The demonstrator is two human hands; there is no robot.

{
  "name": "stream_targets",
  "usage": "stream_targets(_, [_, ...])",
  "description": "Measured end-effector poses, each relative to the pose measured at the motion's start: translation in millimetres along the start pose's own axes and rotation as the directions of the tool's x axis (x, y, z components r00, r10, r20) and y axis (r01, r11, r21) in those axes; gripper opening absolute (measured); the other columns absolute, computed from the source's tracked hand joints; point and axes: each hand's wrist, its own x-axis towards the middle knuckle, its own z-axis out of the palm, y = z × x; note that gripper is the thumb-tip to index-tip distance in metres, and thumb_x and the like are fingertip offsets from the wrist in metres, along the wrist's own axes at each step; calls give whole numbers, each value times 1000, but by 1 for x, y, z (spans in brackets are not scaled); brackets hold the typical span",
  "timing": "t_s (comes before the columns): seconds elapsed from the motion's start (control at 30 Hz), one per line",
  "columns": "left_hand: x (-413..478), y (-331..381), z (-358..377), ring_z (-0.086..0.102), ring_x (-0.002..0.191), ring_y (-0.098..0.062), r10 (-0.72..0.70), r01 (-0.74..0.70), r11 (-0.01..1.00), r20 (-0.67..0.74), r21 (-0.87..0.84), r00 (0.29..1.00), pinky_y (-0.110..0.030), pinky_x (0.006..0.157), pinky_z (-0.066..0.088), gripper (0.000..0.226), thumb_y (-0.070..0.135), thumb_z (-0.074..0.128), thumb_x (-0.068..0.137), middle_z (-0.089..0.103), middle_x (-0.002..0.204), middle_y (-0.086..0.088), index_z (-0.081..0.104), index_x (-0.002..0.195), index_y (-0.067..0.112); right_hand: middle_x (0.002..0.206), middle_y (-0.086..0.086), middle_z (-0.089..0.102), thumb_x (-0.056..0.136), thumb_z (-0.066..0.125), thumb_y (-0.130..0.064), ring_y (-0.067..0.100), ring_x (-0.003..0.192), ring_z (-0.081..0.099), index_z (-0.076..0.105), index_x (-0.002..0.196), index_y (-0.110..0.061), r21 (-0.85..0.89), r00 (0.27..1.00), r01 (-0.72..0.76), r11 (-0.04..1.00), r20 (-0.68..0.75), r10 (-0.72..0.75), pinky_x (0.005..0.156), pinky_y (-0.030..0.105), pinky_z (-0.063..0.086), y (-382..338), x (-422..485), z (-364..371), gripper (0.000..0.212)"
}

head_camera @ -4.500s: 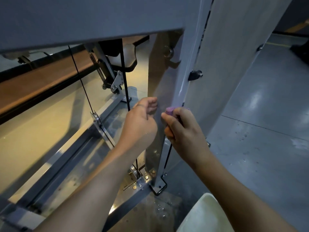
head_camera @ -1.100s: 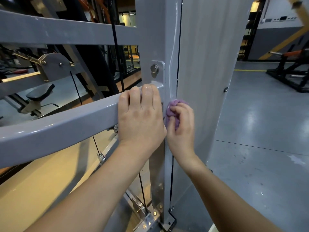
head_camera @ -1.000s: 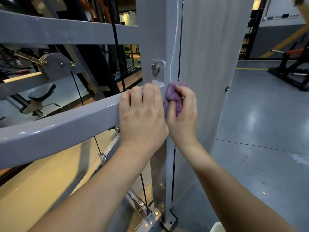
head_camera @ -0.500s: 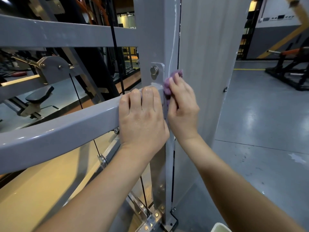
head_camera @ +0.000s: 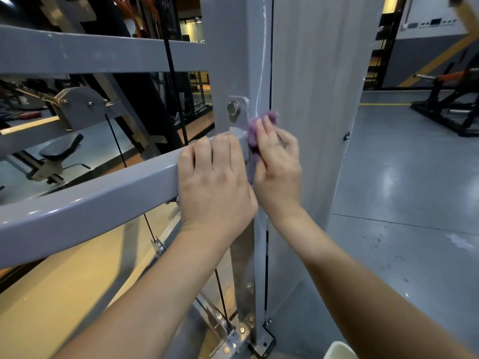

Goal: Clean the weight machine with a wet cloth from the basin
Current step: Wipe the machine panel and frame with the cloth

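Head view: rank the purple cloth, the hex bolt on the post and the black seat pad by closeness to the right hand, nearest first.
1. The purple cloth, gripped in the right hand.
2. The hex bolt, on the post left of the cloth.
3. The black seat pad, far left in the background.

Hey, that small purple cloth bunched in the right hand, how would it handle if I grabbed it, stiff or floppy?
Probably floppy: the small purple cloth is scrunched into soft folds in the right hand. Likely light, since a few fingers hold it against the grey upright post. Probably grippy rather than slippery, given its fuzzy surface.
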Motion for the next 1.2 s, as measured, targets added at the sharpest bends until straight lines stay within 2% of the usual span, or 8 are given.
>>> stream_targets(0.13, [1,0,-4,44,109,-37,-4,4,1000,11,5,1000,-48,98,31,58,32,20,90,49,121,-17,44,132,1,143,10,60,90,65,9,25,125,50,60,139,2,-10,992,-33,999,125,34,114,24,40,4,-69,-15,49])
stream_targets(0.23, [0,0,-5,43,107,-36,-11,11,1000,1,-10,1000,-47,97,31,62,27,6,88,49,118,-16,45,130,2,140,14,63,87,55,6,28,118,51,64,135,2,-35,997,-11,999,77,14,110,28,43,7,-37,-9,49])
stream_targets(0.4, [0,0,-1,44,106,-36,-3,4,1000,-7,15,1000,-47,97,33,53,29,40,84,49,118,-16,44,130,1,148,9,56,85,56,14,31,118,54,58,142,-1,2,999,8,1000,48,-8,113,25,39,6,22,-3,59])
stream_targets(0.6, [-1,0,-7,44,109,-37,-16,16,1000,12,-1,1000,-48,99,33,68,27,-1,87,49,121,-17,43,132,1,150,16,52,99,51,1,30,124,47,53,143,6,-29,972,79,996,224,-71,111,34,43,21,-76,-19,44])
stream_targets(0.77, [-1,1,1,45,104,-36,-15,16,1000,-5,16,1000,-47,96,35,50,25,42,84,49,116,-15,46,127,2,147,19,55,97,41,8,32,100,57,58,140,4,-10,997,55,998,45,-55,103,22,41,11,12,-2,47])
stream_targets(0.93, [-1,-5,-13,44,103,-32,37,-38,999,13,23,999,-44,92,34,47,31,38,87,48,113,-13,48,124,4,155,11,47,92,56,12,30,92,54,51,147,1,24,994,-11,1000,106,9,101,13,34,4,-12,-4,56])
stream_targets(1.03, [13,-18,-25,45,100,-29,145,-145,989,7,-15,989,-41,85,38,40,38,33,87,49,105,-9,53,109,10,155,15,44,95,51,5,35,90,57,52,145,4,24,976,43,999,212,-47,97,21,39,12,-43,-12,50])
stream_targets(1.2, [50,-34,-20,48,106,-29,159,-153,986,100,-62,982,-39,79,44,44,45,43,95,50,106,-10,58,112,8,147,20,55,91,43,3,18,91,41,57,141,3,4,995,38,999,91,-38,97,18,38,4,26,-9,51])
